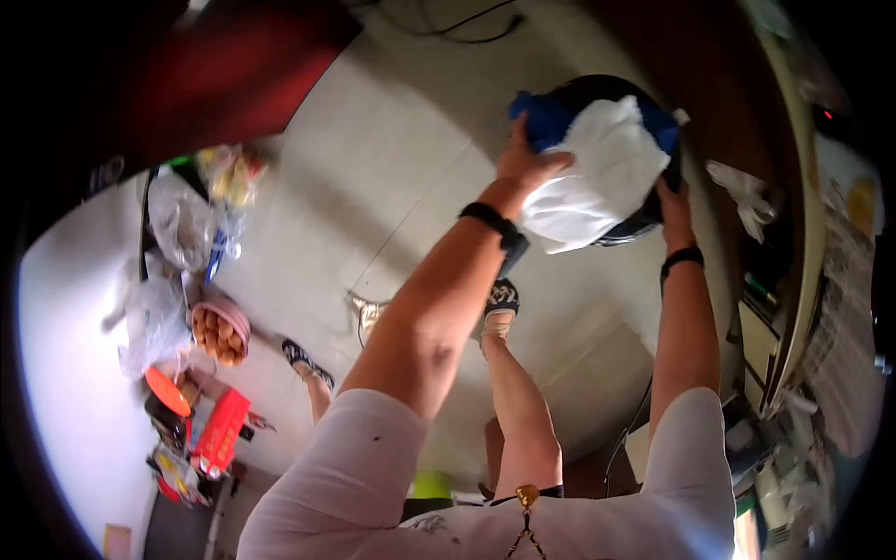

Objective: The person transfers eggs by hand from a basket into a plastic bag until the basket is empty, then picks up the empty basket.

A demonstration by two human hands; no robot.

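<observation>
A white cloth or soft bag (602, 173) lies bunched over blue material (546, 119) at the top of a round black bin or basket (597, 89) on the floor. My left hand (534, 166) is at its left side, the thumb spread over the white material and the fingers against the blue. At the right side my right hand (674, 201) reaches round the edge of the dark container; its fingers are partly hidden in shadow, and what they press on is unclear.
A pink basket of round brown items (219, 333), plastic bags (179, 222) and a red box (221, 434) line the left wall. Dark furniture (793, 187) stands at right. A cable (476, 39) lies on the floor above. My feet are below the container.
</observation>
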